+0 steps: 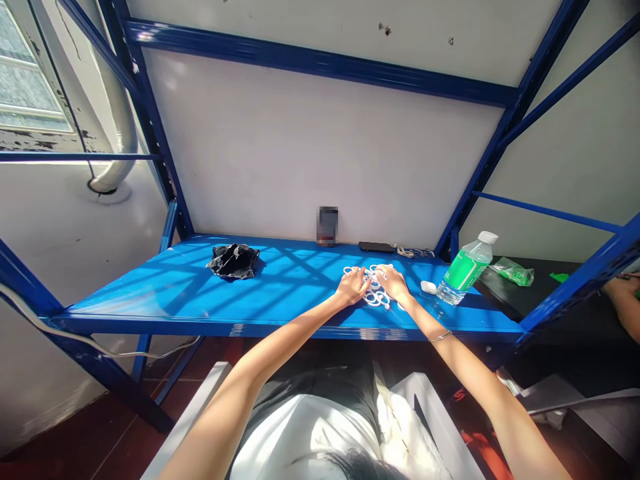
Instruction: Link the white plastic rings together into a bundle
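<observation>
A small heap of white rings (376, 298), perhaps plastic and seemingly linked, lies on the blue shelf top near its front edge. My left hand (352, 285) is at the heap's left side, fingers curled over some of the rings. From the right, my right hand (393, 283) bends its fingers onto the same heap, close to the left one. Both palms face down, so the fingertips are partly hidden. Just right of my right hand lies a small white case (429, 287).
A clear bottle with a green label (465, 268) stands at the right. A crumpled black plastic bag (234, 261) lies left. Along the back are a blurred dark upright object (327, 227), a black phone (375, 247) and a coiled cable (414, 253). Blue posts (485, 160) frame the shelf. Another person's arm (625, 300) shows far right.
</observation>
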Available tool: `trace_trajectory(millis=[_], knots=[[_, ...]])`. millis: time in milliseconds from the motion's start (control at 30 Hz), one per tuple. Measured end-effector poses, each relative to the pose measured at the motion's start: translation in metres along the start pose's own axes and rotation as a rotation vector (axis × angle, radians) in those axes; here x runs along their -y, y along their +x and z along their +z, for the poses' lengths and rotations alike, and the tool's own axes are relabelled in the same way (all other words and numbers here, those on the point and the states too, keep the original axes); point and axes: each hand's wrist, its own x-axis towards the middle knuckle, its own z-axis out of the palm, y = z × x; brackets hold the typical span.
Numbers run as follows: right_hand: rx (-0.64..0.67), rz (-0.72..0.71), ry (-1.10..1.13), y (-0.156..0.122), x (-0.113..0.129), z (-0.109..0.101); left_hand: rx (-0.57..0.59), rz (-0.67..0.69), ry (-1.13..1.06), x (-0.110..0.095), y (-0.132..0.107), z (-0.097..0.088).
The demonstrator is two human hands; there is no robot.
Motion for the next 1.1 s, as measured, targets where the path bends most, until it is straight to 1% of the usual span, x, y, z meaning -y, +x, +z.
trace_trajectory(millis=[67, 167, 233, 267, 333, 400, 500, 600, 667, 767, 867, 1000, 1100], knots=[[-0.027, 0.032, -0.001, -0.002, 0.001, -0.003, 0.021, 0.035, 0.017, 0.006, -0.006, -0.008], [-0.106, 0.055, -0.009, -0.005, 0.005, -0.008, 0.048, -0.025, -0.011, 0.017, -0.014, -0.025], [-0.169, 0.042, -0.019, -0.006, 0.009, -0.012, 0.072, -0.032, -0.026, 0.025, -0.019, -0.037], [-0.19, 0.027, -0.023, -0.007, 0.012, -0.013, 0.095, -0.015, -0.038, 0.029, -0.021, -0.042], [-0.207, -0.019, -0.024, -0.009, 0.018, -0.016, 0.114, 0.016, -0.051, 0.037, -0.026, -0.05], [-0.197, -0.082, -0.014, -0.011, 0.026, -0.017, 0.1, 0.013, -0.042, 0.044, -0.031, -0.055], [-0.159, -0.184, 0.032, -0.016, 0.042, -0.017, 0.077, -0.056, 0.004, 0.055, -0.038, -0.06], [-0.108, -0.288, 0.111, -0.021, 0.06, -0.012, 0.119, -0.112, 0.02, 0.067, -0.043, -0.066], [-0.061, -0.326, 0.141, -0.024, 0.072, -0.006, 0.142, -0.127, 0.014, 0.073, -0.045, -0.069], [0.014, -0.347, 0.111, -0.024, 0.086, 0.006, 0.128, -0.124, 0.015, 0.076, -0.046, -0.07], [0.067, -0.327, 0.053, -0.018, 0.094, 0.016, 0.118, -0.121, 0.022, 0.075, -0.047, -0.068], [0.098, -0.255, 0.011, -0.003, 0.095, 0.022, 0.139, -0.121, 0.024, 0.075, -0.048, -0.066], [0.089, -0.28, -0.038, 0.006, 0.094, 0.021, 0.153, -0.123, 0.036, 0.075, -0.049, -0.067]])
